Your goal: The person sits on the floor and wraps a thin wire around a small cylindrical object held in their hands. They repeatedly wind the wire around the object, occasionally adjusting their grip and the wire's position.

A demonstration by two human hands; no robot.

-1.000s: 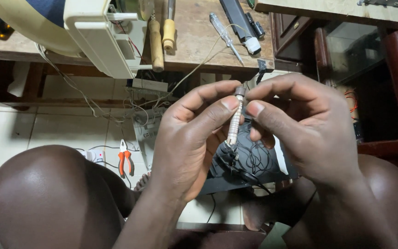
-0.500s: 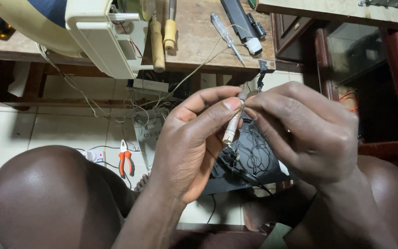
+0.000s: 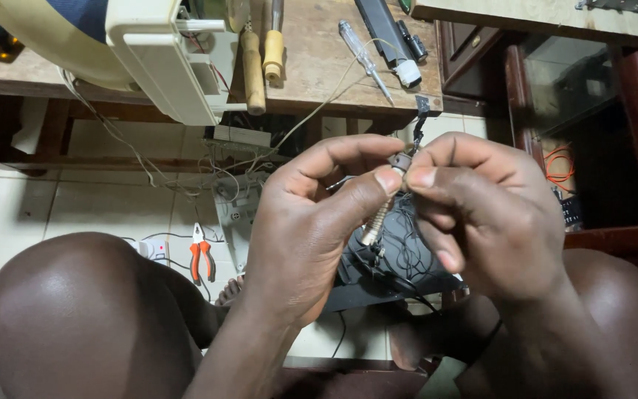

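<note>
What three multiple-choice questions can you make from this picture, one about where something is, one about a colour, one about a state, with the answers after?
1. Where do the pliers lie?
A. on the tiled floor
B. on the wooden workbench
C. in the left hand

2. What colour are the pliers' handles?
A. blue
B. orange
C. green

3. How is the small metal spring-like part held?
A. lying loose on the bench
B. pinched between both hands' fingertips
C. gripped by the pliers

Answers:
1 A, they rest on the tiles beside the left knee.
2 B, both handles show orange.
3 B, the left hand and right hand meet at its upper end.
</note>
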